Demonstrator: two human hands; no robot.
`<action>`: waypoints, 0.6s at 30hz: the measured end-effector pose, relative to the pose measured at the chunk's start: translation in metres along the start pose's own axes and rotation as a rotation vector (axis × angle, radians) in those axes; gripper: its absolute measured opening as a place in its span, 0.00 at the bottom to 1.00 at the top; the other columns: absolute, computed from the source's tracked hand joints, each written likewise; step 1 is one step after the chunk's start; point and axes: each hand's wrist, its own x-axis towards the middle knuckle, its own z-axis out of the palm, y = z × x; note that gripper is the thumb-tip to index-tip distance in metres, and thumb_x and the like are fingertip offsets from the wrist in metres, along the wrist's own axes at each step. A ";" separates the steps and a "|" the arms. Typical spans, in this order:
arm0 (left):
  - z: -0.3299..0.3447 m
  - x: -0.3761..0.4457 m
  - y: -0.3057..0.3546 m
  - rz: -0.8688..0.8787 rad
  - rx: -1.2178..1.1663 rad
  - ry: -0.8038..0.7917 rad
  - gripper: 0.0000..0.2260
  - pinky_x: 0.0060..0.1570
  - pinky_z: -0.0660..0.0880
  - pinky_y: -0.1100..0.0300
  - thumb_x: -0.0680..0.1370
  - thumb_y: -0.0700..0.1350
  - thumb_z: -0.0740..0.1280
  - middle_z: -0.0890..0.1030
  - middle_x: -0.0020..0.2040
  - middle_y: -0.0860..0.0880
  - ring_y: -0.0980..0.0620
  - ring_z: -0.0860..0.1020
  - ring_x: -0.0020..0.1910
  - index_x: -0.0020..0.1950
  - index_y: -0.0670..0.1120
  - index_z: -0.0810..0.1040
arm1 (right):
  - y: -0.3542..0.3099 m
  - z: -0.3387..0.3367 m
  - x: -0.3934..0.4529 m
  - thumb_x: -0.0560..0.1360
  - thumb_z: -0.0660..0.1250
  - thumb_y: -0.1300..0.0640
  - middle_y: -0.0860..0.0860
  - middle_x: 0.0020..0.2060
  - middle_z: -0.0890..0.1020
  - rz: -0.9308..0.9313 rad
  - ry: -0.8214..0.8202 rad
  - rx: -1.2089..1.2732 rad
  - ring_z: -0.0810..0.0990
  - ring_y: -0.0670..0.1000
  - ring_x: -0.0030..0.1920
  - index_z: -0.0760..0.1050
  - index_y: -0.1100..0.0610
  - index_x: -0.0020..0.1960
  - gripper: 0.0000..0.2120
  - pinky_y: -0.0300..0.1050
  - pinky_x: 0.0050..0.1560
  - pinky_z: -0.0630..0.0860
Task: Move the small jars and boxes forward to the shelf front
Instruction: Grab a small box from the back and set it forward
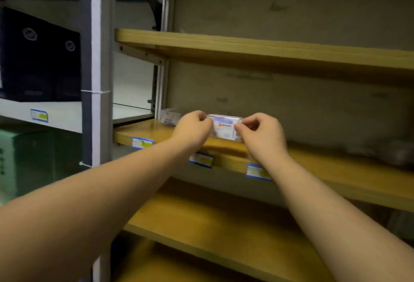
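A small clear plastic box (224,127) with a white, red and blue label stands on the middle wooden shelf (331,169), near its front edge. My left hand (192,130) pinches the box's left end and my right hand (262,135) pinches its right end, fingers curled. A second small clear box (169,115) sits further back at the shelf's left end, beside the metal upright, touched by neither hand.
Blue-edged price labels (201,159) line the shelf front. A grey bundle (385,149) lies at the back right of the same shelf. Wooden shelves run above (268,50) and below (212,221). A neighbouring rack at left holds a dark box (40,57) and a green carton (33,158).
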 end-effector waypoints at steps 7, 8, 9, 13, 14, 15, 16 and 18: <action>-0.110 0.089 -0.089 -0.105 0.135 -0.084 0.15 0.56 0.78 0.51 0.80 0.40 0.58 0.82 0.57 0.41 0.42 0.79 0.55 0.62 0.43 0.80 | -0.054 0.172 0.043 0.76 0.72 0.56 0.51 0.47 0.84 0.227 -0.148 0.035 0.81 0.52 0.48 0.81 0.55 0.51 0.06 0.45 0.49 0.77; -0.110 0.099 -0.094 -0.109 0.146 -0.097 0.16 0.58 0.78 0.50 0.80 0.39 0.58 0.82 0.59 0.41 0.41 0.79 0.57 0.64 0.43 0.79 | -0.055 0.180 0.048 0.76 0.71 0.55 0.50 0.48 0.83 0.231 -0.159 0.012 0.80 0.51 0.49 0.81 0.55 0.53 0.07 0.44 0.49 0.75; -0.110 0.110 -0.102 -0.110 0.149 -0.110 0.17 0.60 0.77 0.49 0.80 0.39 0.58 0.81 0.61 0.41 0.41 0.79 0.58 0.67 0.43 0.77 | -0.054 0.189 0.053 0.77 0.71 0.55 0.50 0.50 0.82 0.241 -0.166 -0.003 0.79 0.51 0.50 0.80 0.55 0.55 0.09 0.44 0.50 0.75; -0.099 0.131 -0.129 -0.112 0.165 -0.094 0.18 0.61 0.76 0.51 0.82 0.42 0.58 0.78 0.66 0.45 0.45 0.78 0.60 0.72 0.48 0.73 | -0.039 0.214 0.060 0.77 0.70 0.56 0.50 0.59 0.82 0.288 -0.243 -0.050 0.79 0.51 0.58 0.76 0.55 0.65 0.17 0.48 0.62 0.75; -0.097 0.133 -0.134 -0.104 0.155 -0.086 0.17 0.58 0.76 0.53 0.82 0.41 0.58 0.79 0.64 0.45 0.46 0.78 0.57 0.71 0.48 0.73 | -0.034 0.216 0.061 0.77 0.70 0.56 0.50 0.59 0.82 0.283 -0.269 -0.051 0.79 0.51 0.59 0.76 0.55 0.65 0.17 0.48 0.63 0.75; -0.095 0.135 -0.136 -0.102 0.143 -0.074 0.16 0.54 0.75 0.54 0.82 0.41 0.58 0.80 0.61 0.44 0.47 0.77 0.53 0.69 0.47 0.75 | -0.033 0.217 0.061 0.77 0.69 0.57 0.49 0.59 0.82 0.264 -0.296 -0.046 0.79 0.50 0.59 0.77 0.55 0.65 0.17 0.46 0.62 0.74; -0.093 0.139 -0.139 -0.093 0.139 -0.063 0.14 0.51 0.74 0.54 0.83 0.41 0.58 0.81 0.58 0.44 0.47 0.77 0.51 0.66 0.46 0.76 | -0.032 0.217 0.062 0.78 0.69 0.58 0.48 0.59 0.83 0.247 -0.319 -0.040 0.79 0.49 0.58 0.78 0.55 0.65 0.16 0.43 0.60 0.73; -0.090 0.145 -0.143 -0.085 0.159 -0.066 0.11 0.50 0.76 0.52 0.83 0.42 0.58 0.81 0.54 0.44 0.47 0.78 0.50 0.61 0.46 0.77 | -0.030 0.219 0.065 0.78 0.68 0.59 0.47 0.58 0.83 0.242 -0.356 -0.018 0.79 0.47 0.58 0.78 0.55 0.65 0.16 0.42 0.60 0.73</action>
